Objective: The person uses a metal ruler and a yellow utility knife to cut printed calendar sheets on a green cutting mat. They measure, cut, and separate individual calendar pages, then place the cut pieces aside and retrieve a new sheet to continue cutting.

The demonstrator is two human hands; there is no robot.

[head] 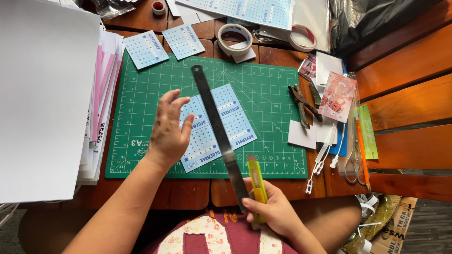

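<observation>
A sheet of pale blue calendar cards (233,123) lies on a green cutting mat (141,94). A long dark metal ruler (214,122) runs diagonally over the sheet, its near end past the mat's front edge. My left hand (169,129) rests flat on the left part of the sheet, fingers spread, just left of the ruler. My right hand (270,209) is below the mat near my lap, closed on a yellow-green utility knife (256,181) whose blade tip points up at the mat's front edge; its fingers also touch the ruler's near end.
Two cut blue calendar cards (165,44) lie at the mat's top left. Tape rolls (235,40) sit behind the mat. Pliers (301,103), scissors (353,160), small cards and pens lie right of it. A tall stack of white paper (42,94) fills the left.
</observation>
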